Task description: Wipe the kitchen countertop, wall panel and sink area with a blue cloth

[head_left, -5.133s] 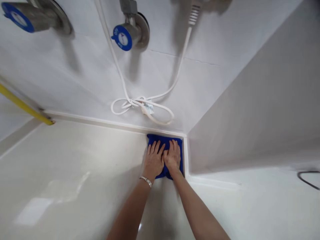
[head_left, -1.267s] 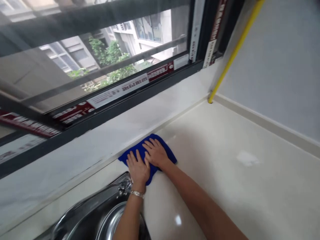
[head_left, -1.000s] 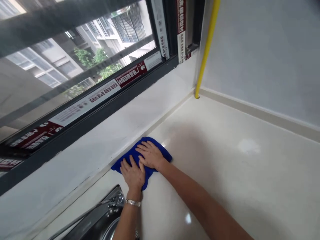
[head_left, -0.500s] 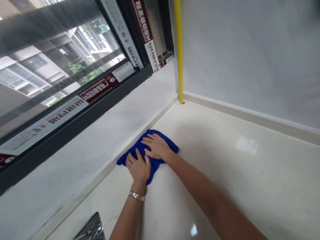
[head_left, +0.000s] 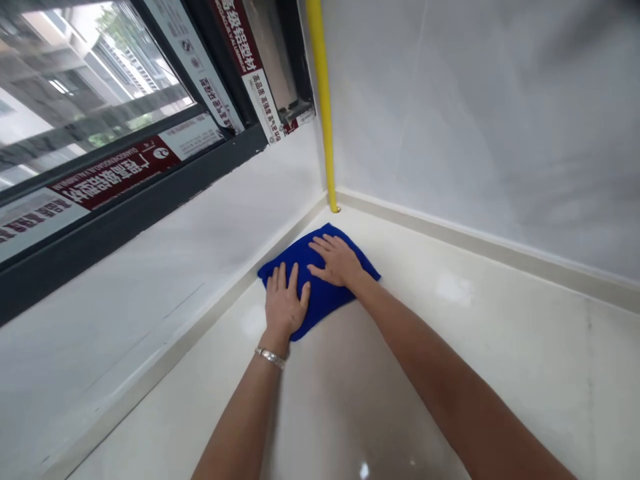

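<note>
A blue cloth [head_left: 323, 293] lies spread on the glossy cream countertop [head_left: 345, 380], close to the corner. My left hand [head_left: 286, 300] presses flat on the cloth's left part, fingers outstretched and thumb apart; a silver bracelet [head_left: 270, 357] circles that wrist. Flat on the upper right part of the cloth rests my right hand [head_left: 337, 260], its fingers spread toward the left. Neither hand grips the fabric. The cloth's left corner touches the raised edge strip [head_left: 220, 317] along the window wall.
A yellow pipe [head_left: 323, 100] runs down the corner into a hole in the surface. On the left is a dark window frame [head_left: 165, 190] with printed tape [head_left: 125, 173]. A grey wall [head_left: 475, 120] with a low ledge [head_left: 450, 241] stands at the right.
Both hands have pushed the cloth farther toward the corner and the yellow pipe, and it lies flatter and wider. The view has shifted right; the dark shiny object at lower left is out of sight.
</note>
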A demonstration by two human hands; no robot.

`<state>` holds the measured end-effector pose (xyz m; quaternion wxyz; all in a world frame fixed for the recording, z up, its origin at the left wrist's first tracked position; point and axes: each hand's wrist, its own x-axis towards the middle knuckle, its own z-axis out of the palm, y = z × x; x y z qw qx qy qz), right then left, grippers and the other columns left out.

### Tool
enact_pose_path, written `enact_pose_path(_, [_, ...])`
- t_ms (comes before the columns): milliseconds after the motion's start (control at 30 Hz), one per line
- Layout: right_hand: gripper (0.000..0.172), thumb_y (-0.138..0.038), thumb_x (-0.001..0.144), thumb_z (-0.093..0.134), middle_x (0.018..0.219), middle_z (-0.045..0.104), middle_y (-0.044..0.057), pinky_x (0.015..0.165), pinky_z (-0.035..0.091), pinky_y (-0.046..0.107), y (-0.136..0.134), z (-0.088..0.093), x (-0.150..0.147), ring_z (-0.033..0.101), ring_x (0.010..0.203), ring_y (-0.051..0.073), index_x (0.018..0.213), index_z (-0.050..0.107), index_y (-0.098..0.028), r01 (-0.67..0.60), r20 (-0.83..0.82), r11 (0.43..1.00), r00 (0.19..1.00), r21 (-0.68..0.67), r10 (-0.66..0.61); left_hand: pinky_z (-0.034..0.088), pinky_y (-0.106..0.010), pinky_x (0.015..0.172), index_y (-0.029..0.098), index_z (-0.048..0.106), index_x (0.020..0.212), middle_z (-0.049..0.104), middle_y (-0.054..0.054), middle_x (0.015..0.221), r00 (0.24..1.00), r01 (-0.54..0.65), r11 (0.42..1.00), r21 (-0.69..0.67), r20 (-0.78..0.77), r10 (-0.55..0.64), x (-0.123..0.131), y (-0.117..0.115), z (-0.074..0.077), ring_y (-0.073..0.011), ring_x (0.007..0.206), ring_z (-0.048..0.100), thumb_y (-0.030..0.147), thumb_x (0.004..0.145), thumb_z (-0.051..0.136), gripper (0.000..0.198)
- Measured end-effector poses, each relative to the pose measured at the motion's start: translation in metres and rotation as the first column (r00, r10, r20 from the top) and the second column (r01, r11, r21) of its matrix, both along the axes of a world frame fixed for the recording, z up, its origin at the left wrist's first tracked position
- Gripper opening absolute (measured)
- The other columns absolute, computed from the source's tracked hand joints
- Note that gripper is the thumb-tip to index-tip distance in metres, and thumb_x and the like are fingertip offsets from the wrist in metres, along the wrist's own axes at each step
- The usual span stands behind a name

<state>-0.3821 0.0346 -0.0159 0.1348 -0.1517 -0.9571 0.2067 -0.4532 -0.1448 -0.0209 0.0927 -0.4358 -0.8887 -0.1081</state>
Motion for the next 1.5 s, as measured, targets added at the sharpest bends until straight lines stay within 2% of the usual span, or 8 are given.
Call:
enact_pose_path(100, [0.072,-0.06,0.1,0.042,0.166,0.037,0.009,0.129,0.014,0.049,0.025,-0.006,0.03,0.025,0.156,0.028,0.156,0.04,-0.015,0.119,0.0,0.992,0.993,0.036,-0.119,0.029,-0.06,0.124,0.019,0.04,0.155,0.033,-0.016,0.164,0.994,0.097,0.995,0.007,0.054,-0.097,0.01,0.028,0.003,-0.0366,0.154,0.027,0.049,0.102,0.042,0.061])
enact_pose_path(233, [0.073,-0.063,0.101,0.037,0.166,0.036,0.009,0.128,0.016,0.051,0.036,-0.012,0.077,0.025,0.156,0.029,0.157,0.04,-0.017,0.21,-0.02,0.975,0.978,0.079,-0.209,0.026,-0.058,0.126,0.018,0.04,0.155,0.031,-0.016,0.165,0.984,0.157,0.987,0.036,0.073,-0.16,0.048,0.047,0.005,-0.0357,0.155,0.025,0.045,0.102,0.045,0.06])
enact_pose_path(367, [0.069,-0.06,0.101,0.038,0.167,0.035,0.007,0.129,0.014,0.051,0.024,-0.01,0.135,0.025,0.156,0.028,0.157,0.039,-0.02,0.307,0.025,0.942,0.949,0.134,-0.313,0.024,-0.056,0.128,0.018,0.038,0.156,0.029,-0.017,0.166,0.967,0.203,0.978,0.051,0.145,-0.208,0.103,0.045,0.008,-0.0342,0.156,0.021,0.042,0.101,0.047,0.061])
enact_pose_path(533, [0.066,-0.056,0.103,0.036,0.168,0.033,0.004,0.128,0.01,0.053,-0.014,-0.005,0.222,0.024,0.156,0.028,0.159,0.034,-0.022,0.446,0.097,0.862,0.873,0.24,-0.479,0.027,-0.058,0.127,0.017,0.04,0.155,0.03,-0.016,0.165,0.926,0.294,0.946,0.134,0.207,-0.317,0.179,0.027,0.008,-0.0343,0.156,0.022,0.036,0.098,0.05,0.061])
enact_pose_path(700, [0.064,-0.051,0.102,0.033,0.168,0.033,0.006,0.127,0.011,0.053,-0.066,-0.007,0.294,0.024,0.156,0.027,0.16,0.034,-0.022,0.521,0.159,0.796,0.797,0.309,-0.583,0.027,-0.058,0.128,0.017,0.039,0.155,0.027,-0.017,0.166,0.886,0.342,0.918,0.199,0.256,-0.386,0.25,-0.011,0.003,-0.0333,0.156,0.02,0.032,0.096,0.05,0.063])
enact_pose_path(867, [0.066,-0.049,0.101,0.03,0.168,0.031,0.008,0.127,0.011,0.054,-0.119,-0.015,0.344,0.023,0.157,0.028,0.16,0.034,-0.02,0.545,0.166,0.769,0.769,0.333,-0.617,0.027,-0.059,0.128,0.02,0.032,0.158,0.023,-0.014,0.168,0.857,0.373,0.899,0.229,0.287,-0.428,0.299,-0.062,-0.004,-0.0324,0.157,0.016,0.038,0.097,0.049,0.066])
enact_pose_path(1267, [0.067,-0.05,0.099,0.033,0.167,0.032,0.008,0.127,0.014,0.056,-0.235,-0.011,0.435,0.025,0.156,0.03,0.158,0.039,-0.018,0.498,0.133,0.825,0.829,0.267,-0.543,0.027,-0.06,0.127,0.02,0.029,0.159,0.019,-0.013,0.169,0.87,0.383,0.918,0.106,0.291,-0.397,0.39,-0.185,0.0,-0.0315,0.158,0.013,0.029,0.096,0.05,0.068])
enact_pose_path(1500, [0.067,-0.049,0.097,0.033,0.165,0.037,0.008,0.127,0.017,0.057,-0.294,-0.029,0.505,0.025,0.157,0.03,0.156,0.042,-0.018,0.471,0.038,0.846,0.869,0.25,-0.494,0.028,-0.064,0.126,0.024,0.018,0.162,0.011,-0.012,0.17,0.863,0.405,0.91,0.085,0.294,-0.411,0.453,-0.248,-0.003,-0.0336,0.158,0.009,0.028,0.091,0.057,0.082])
